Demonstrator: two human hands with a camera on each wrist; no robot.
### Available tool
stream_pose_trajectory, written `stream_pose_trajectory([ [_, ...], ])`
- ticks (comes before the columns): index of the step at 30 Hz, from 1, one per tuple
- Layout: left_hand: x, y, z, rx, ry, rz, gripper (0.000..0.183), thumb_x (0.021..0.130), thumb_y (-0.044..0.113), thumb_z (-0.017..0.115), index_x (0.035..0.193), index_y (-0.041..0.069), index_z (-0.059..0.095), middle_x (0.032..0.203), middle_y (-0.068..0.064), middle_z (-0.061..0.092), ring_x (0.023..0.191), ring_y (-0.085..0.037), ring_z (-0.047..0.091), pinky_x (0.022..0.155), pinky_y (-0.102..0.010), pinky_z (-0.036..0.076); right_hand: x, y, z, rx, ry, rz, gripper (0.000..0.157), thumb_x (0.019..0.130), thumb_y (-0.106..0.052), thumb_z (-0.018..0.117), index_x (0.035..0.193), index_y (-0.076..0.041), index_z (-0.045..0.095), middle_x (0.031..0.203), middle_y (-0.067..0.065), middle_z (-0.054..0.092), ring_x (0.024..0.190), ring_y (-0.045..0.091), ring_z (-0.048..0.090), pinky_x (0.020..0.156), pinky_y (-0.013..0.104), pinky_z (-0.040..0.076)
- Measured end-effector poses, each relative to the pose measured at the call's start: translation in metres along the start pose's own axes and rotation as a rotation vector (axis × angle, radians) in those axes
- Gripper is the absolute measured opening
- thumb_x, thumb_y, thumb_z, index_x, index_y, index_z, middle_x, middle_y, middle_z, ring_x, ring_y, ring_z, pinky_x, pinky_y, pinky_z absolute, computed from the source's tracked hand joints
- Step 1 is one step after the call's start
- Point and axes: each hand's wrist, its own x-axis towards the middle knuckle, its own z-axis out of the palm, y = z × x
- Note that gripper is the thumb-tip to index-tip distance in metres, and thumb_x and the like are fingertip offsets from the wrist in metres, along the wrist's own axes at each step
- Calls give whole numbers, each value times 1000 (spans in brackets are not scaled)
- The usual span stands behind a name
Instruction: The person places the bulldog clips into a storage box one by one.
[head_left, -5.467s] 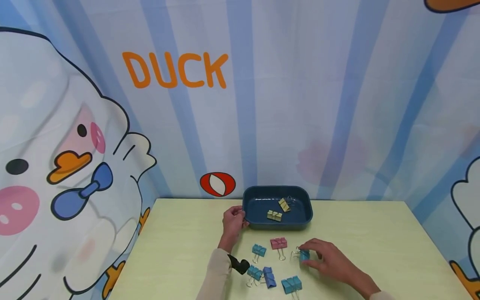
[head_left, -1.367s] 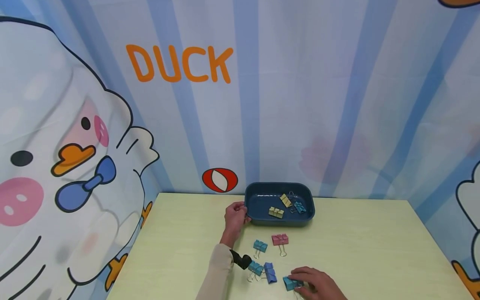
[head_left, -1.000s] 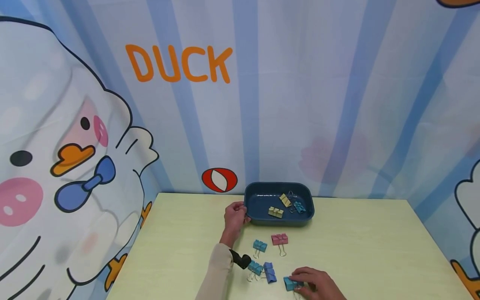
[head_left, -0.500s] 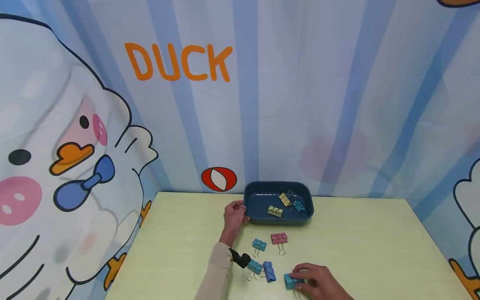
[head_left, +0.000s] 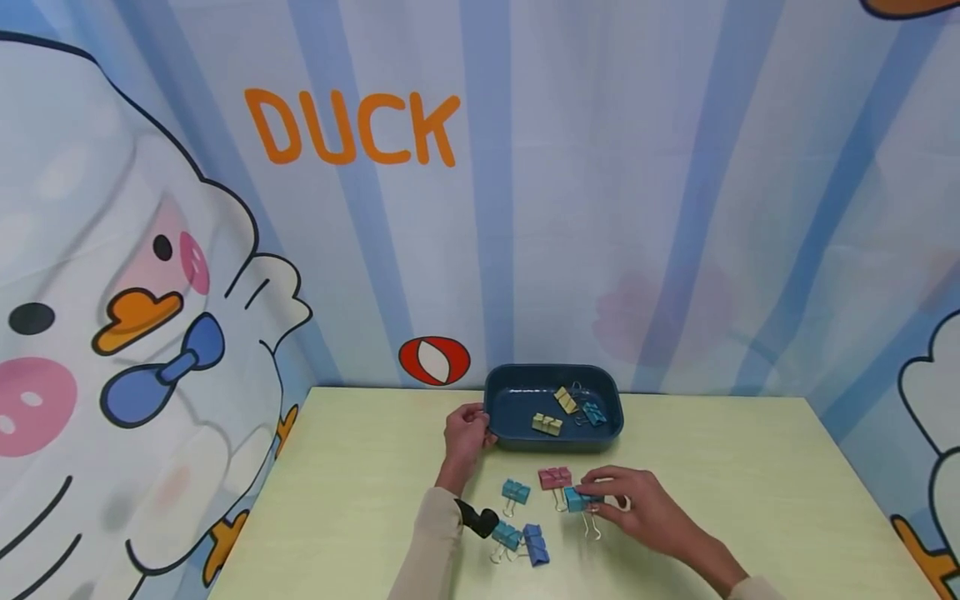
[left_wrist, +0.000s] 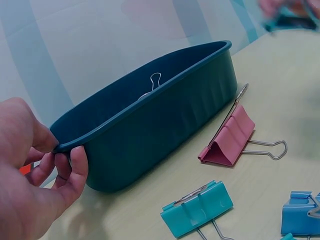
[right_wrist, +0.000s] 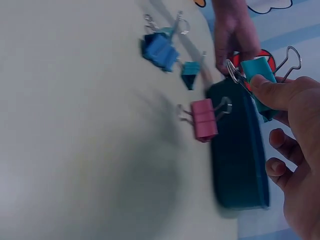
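Observation:
My left hand [head_left: 465,433] grips the left end of a dark blue tray [head_left: 555,444], thumb and fingers pinching its rim. Between thumb and fingers of my right hand [head_left: 651,508] is a teal binder clip [right_wrist: 259,70], held above the table with its wire handles spread. Inside the tray lie two yellow binder clips [head_left: 547,424] and one teal binder clip [head_left: 594,413]. A pink binder clip [head_left: 555,477] stands on the table in front of the tray, just left of my right hand in the head view.
On the table left of my right hand are a teal clip [head_left: 516,491], another teal clip [head_left: 507,535] and a blue clip [head_left: 536,545], these last two close together. Behind the tray hangs a striped curtain [head_left: 555,208] with duck drawings. A black strap piece [head_left: 477,518] sits at my left wrist.
One teal clip from the right is now in the tray. My right hand has taken hold of the front teal clip and lifted it toward the tray. My left hand stays at the rim.

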Motion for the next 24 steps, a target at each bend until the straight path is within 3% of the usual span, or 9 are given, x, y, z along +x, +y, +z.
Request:
stream_pose_trajectory([
  [4,1,-1,-1,-6,-1,-1,30,100,-1,56,129,-8,62,112,-27,63,62,-15,58,56,-22,53,21,-3,-19,-60,64,-104,28,92,-13,78,121,-14,79,116,5,73,76,0,55,59,22,49],
  [9,1,-2,-1,-6,-3,6,30,100,0,57,129,-8,62,109,-25,63,62,-15,58,56,-22,52,51,-7,-45,-119,127,-168,29,92,-9,78,121,-10,78,117,8,72,72,1,56,59,23,49],
  [17,1,-3,-2,-18,-12,13,30,100,0,57,128,-9,62,110,-26,63,61,-14,57,54,-22,51,99,-19,-77,-140,168,-210,29,92,-8,78,120,-7,78,121,14,72,51,1,40,50,25,39],
  [24,1,-3,-1,-20,-8,20,30,100,1,57,128,-9,62,105,-22,63,61,-15,58,55,-23,52,132,-25,-90,-138,246,-199,25,92,-8,77,117,-4,79,115,13,74,61,12,49,55,30,41],
])
